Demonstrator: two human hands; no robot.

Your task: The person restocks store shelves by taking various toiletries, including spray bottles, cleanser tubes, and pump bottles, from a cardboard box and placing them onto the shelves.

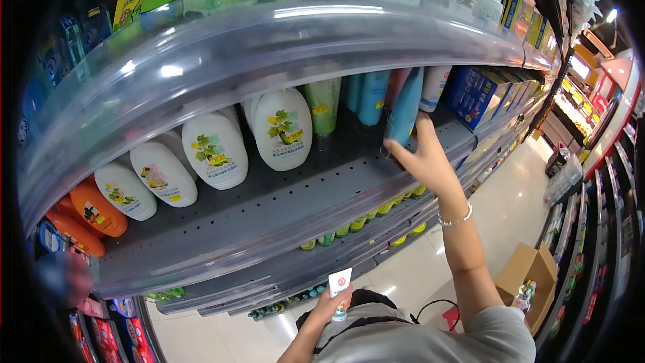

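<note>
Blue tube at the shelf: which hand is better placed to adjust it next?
Likely the right hand: it reaches to the blue tube's lower end, while the left hand is low by the body, holding a white tube.

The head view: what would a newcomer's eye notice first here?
Probably the large white bottles lined up left of centre on the shelf. Then the right hand, right of centre, with its grip at a blue tube's lower end. Low centre, the left hand holds a white tube.
</note>
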